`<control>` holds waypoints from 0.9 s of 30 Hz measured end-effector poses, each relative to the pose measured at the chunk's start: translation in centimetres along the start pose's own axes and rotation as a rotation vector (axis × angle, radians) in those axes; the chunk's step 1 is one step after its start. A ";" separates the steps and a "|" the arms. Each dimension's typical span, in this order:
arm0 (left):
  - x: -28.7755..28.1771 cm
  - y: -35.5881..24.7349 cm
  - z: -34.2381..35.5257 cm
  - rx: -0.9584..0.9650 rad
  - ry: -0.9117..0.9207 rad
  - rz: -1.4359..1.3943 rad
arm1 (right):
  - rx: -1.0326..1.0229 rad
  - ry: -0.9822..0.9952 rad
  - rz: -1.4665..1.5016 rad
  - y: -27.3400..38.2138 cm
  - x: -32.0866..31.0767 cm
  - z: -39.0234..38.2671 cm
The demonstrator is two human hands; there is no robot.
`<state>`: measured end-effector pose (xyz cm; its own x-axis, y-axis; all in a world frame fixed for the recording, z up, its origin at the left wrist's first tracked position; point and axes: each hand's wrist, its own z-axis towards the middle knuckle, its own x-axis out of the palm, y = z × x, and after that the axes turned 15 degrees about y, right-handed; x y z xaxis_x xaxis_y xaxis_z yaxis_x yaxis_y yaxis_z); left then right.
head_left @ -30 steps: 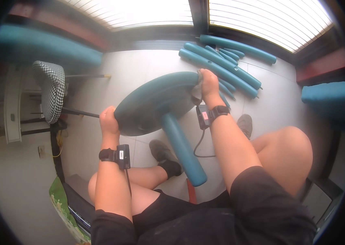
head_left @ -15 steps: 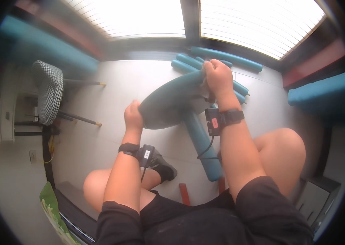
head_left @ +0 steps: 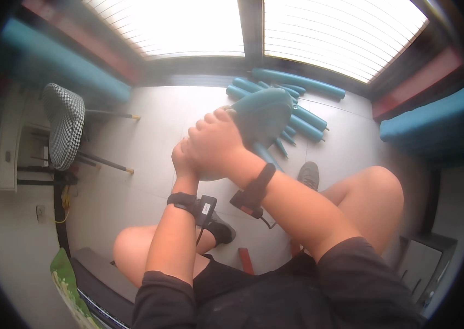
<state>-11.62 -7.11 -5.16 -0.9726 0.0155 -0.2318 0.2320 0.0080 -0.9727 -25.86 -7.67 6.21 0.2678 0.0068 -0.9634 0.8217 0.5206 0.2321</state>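
In front of me I hold up a teal rounded board (head_left: 267, 112), tilted, with one smooth curved end toward the upper right. My left hand (head_left: 184, 159) is closed on its lower left part. Right beside it and overlapping it, my right hand (head_left: 218, 137) wraps over the board's edge with the fingers curled. The hands hide the middle of the board, so its full outline does not show. Part of a teal cylinder (head_left: 261, 151) shows just below the board. Each wrist carries a black strap with a small box and cable.
Several teal rods (head_left: 309, 123), thick and thin, lie on the pale tiled floor (head_left: 150, 131) beyond the board. A checkered chair (head_left: 64, 126) stands at the left, and a blue-covered bench (head_left: 429, 118) at the right. Red bars (head_left: 245, 260) stick out between my legs.
My right hand has moved from the board's far right end to the left, next to my left hand. The board has turned, and the teal cylinder below it is now mostly hidden.
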 end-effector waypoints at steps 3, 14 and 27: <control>-2.1 -0.9 0.0 -0.198 -0.027 0.077 | 0.219 -0.029 0.040 -4.3 -2.8 0.6; -7.7 -0.6 0.2 -0.230 -0.073 0.017 | 0.535 -0.290 1.042 -16.8 3.0 -1.4; -5.8 -10.6 1.4 -0.238 0.066 0.970 | 0.162 -0.146 0.470 -2.6 0.4 -0.1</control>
<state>-8.49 -8.71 6.52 -0.3606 0.1767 -0.9158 0.9284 0.1624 -0.3342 -27.96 -8.98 5.18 0.6848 0.0832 -0.7239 0.6597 0.3513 0.6644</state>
